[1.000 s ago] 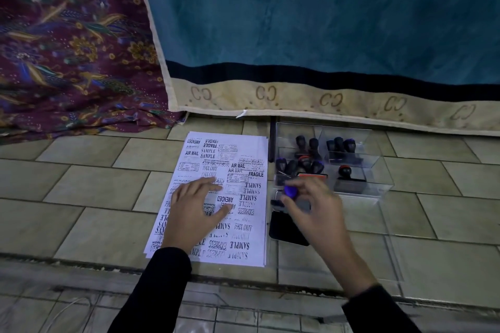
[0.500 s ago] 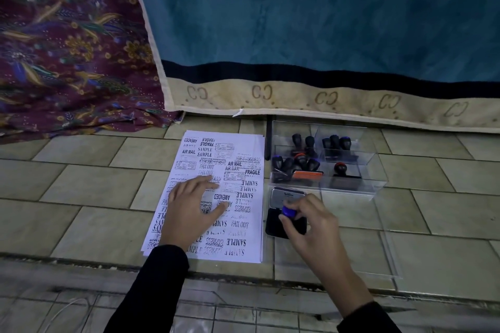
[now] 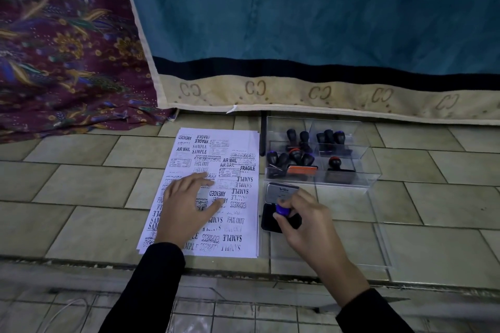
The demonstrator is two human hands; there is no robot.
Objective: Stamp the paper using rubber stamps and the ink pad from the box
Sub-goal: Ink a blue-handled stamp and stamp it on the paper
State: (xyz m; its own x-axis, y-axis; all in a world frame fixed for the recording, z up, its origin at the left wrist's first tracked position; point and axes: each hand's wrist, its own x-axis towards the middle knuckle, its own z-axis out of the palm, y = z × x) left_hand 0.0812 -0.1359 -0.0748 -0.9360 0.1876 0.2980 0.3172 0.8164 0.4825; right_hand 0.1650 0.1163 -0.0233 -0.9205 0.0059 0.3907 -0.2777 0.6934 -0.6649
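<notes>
The paper (image 3: 216,192), a white stack already covered with black impressions (FRAGILE, AIR MAIL, SAMPLE, FAX OUT, AMENDED, EXPRESS), lies flat on the tiled floor (image 3: 81,184) and serves as the reference for all positions below.

Left hand (image 3: 186,208): resting palm-down on the lower left part of the paper, fingers spread wide and flat, holding nothing.

Right hand (image 3: 305,222): just beside the paper's right edge, fingers closed around a rubber stamp (image 3: 282,209) with a blue-purple knob. The stamp stands upright over the dark pad surface of the ink pad (image 3: 273,220); whether its face touches the pad cannot be told, since the fingers hide it.

Ink pad: open, immediately right of the paper's lower half. Its grey metal lid (image 3: 281,192) is tilted up on the far side.

Box (image 3: 365,170): clear plastic with compartments, right of the paper's upper half and just beyond the ink pad. It contains further stamps (image 3: 295,155) with dark handles, some with orange or purple trim.

A clear flat lid (image 3: 378,251) lies on the floor under the ink pad and right hand.

Beyond the paper, a teal blanket (image 3: 297,21) with a beige border hangs down; a patterned maroon cloth (image 3: 67,48) lies to the far left of the paper.
</notes>
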